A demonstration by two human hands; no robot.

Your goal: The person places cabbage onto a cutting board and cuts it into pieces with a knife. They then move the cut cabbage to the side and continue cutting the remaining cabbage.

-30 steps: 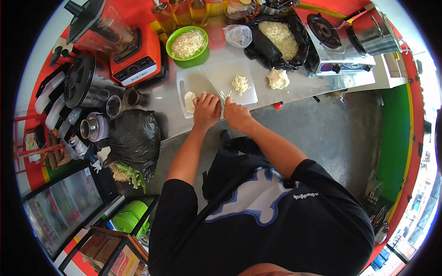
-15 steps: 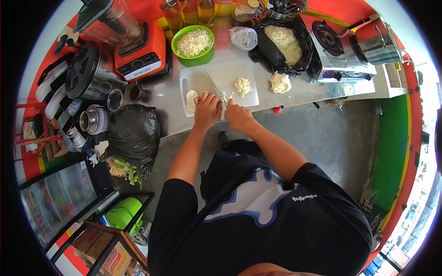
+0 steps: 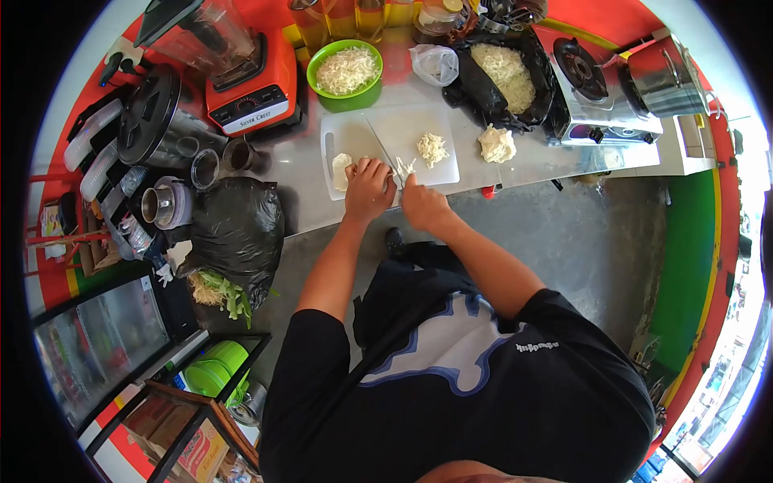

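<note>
left hand: palm down on the white cutting board, fingers curled narrow, pressing down a pale cabbage piece that sticks out at 9 o'clock of the knuckles.
right hand: closed around a knife handle at the board's near edge, just at 3 o'clock of the left hand, nearly touching it.
knife: thin blade running toward 11 o'clock across the board, edge down beside the left fingertips; handle hidden in the fist.
fresh shreds: few white strips lying on the board right at the blade, between the two hands.
shredded pile: small heap on the board, at 1 o'clock of the right hand, apart from the blade.
cabbage chunk: uncut pale lump on the bare desk, at 3 o'clock of the board, off its edge.
green bowl: full of shredded cabbage, at 12 o'clock of the board, just beyond its far edge.
black bag of shreds: open, at 1 o'clock of the board, next to the gas stove.
clear plastic bag: crumpled, between the bowl and the black bag.
orange blender: at 10 o'clock of the board, jug tilted away.
black rubbish bag: hanging off the desk's near edge at 8 o'clock of the left hand, green scraps under it.
</note>
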